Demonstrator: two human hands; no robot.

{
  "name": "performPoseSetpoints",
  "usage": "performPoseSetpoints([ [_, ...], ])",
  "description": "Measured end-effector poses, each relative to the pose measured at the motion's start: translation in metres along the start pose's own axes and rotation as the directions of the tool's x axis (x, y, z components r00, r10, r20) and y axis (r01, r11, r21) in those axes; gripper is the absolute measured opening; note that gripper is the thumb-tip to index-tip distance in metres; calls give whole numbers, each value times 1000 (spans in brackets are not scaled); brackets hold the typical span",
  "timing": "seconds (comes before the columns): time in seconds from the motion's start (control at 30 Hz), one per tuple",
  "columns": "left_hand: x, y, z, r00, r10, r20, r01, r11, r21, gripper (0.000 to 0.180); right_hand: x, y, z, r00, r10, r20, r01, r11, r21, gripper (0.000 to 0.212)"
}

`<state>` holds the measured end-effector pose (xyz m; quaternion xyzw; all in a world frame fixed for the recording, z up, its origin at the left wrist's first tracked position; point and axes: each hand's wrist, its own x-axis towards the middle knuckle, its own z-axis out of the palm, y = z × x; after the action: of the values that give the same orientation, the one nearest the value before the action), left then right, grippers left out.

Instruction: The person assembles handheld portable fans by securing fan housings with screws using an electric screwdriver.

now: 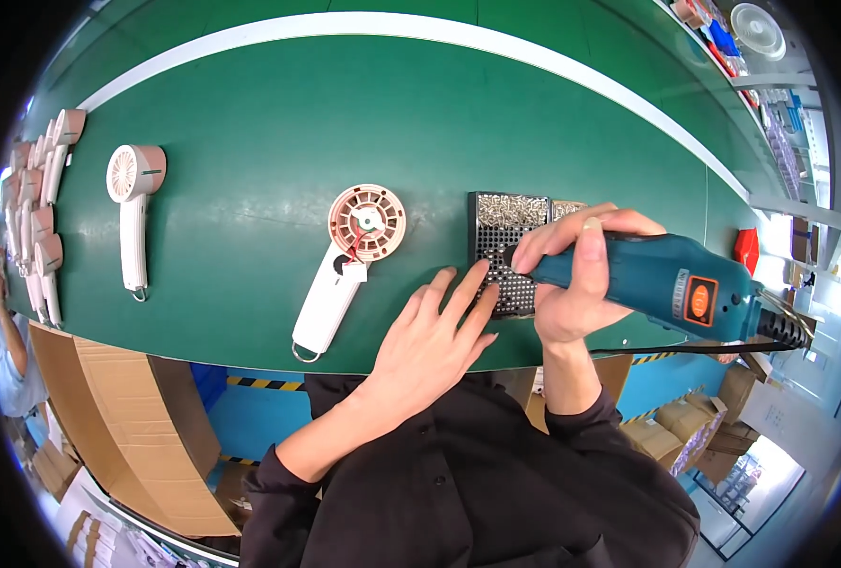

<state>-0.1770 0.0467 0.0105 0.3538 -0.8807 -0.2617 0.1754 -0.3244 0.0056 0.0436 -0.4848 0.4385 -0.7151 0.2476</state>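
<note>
My right hand (pixel 576 279) is wrapped around a teal electric screwdriver (pixel 662 279), whose dark tip points left over a black screw tray (pixel 473 213). Small screws fill the tray's far part, and rows of holes cover the nearer part. Spread out flat, my left hand (pixel 425 341) rests with its fingertips at the tray's left edge and holds nothing. To its left lies a white handheld fan (pixel 327 298) with its round pink head opened. Red and black wires and a small white piece show at the neck. The screwdriver's very tip is partly hidden by my fingers.
Another handheld fan (pixel 133 227) lies farther left, and several more are piled at the table's left edge (pixel 37 222). A black cord (pixel 690 349) runs along the near right edge. A red object (pixel 747 249) sits at the right; cardboard boxes (pixel 122 417) stand below the green table.
</note>
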Motion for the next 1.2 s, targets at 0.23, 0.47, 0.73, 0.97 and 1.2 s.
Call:
performPoseSetpoints([
  [0.23, 11, -1, 8, 999, -11, -31, 14, 996, 90, 62, -2, 7, 10, 989, 34, -141, -43, 997, -66, 22],
  [0.47, 11, 23, 16, 1000, 13, -16, -7, 940, 341, 58, 11, 1, 1, 915, 218, -340, -239, 971, -20, 18],
  [0.73, 3, 24, 31, 997, -20, -70, 46, 914, 404, 63, 15, 3, -2, 863, 342, -373, -310, 940, 145, 18],
  [0.97, 2, 25, 36, 997, -14, -74, 45, 897, 440, 66, 22, -9, -16, 865, 231, -444, -171, 970, 171, 19],
  [1.2, 3, 33, 32, 995, -65, -77, 88, 932, 352, 61, 12, -20, -22, 864, 155, -479, -101, 986, 135, 24],
])
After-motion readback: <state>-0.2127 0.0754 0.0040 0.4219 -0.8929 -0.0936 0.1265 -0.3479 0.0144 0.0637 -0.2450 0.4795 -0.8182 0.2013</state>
